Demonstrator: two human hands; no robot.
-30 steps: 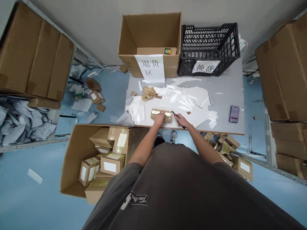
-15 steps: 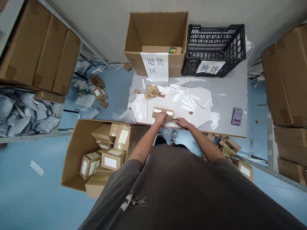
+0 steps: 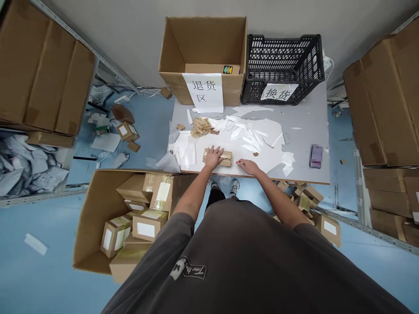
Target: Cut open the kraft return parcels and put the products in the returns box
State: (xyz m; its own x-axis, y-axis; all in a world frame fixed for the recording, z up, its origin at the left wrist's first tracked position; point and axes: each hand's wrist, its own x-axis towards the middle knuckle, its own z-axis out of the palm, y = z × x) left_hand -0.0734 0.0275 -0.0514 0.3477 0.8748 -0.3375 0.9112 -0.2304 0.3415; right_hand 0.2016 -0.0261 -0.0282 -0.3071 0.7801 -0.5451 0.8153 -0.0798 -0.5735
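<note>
From here, the L hand (image 3: 214, 157) lies w/ fingers spread, pressing on a small oblong brown cardbd pkg (image 3: 227, 155) nr the front edge of the smooth grey table (image 3: 309, 120), while the R hand (image 3: 248, 167) pinches a slim cutter (image 3: 238, 162), red bit showing, by the pkg's R end. Count: 1 pkg, 1 cutter, 1 crumpled tan wad (image 3: 200, 127), 1 open-top cardbd box (image 3: 172, 87), 1 blk plastic mesh crate (image 3: 255, 89), 2 wht paper signs (image 3: 209, 98), one on ea. container.
</note>
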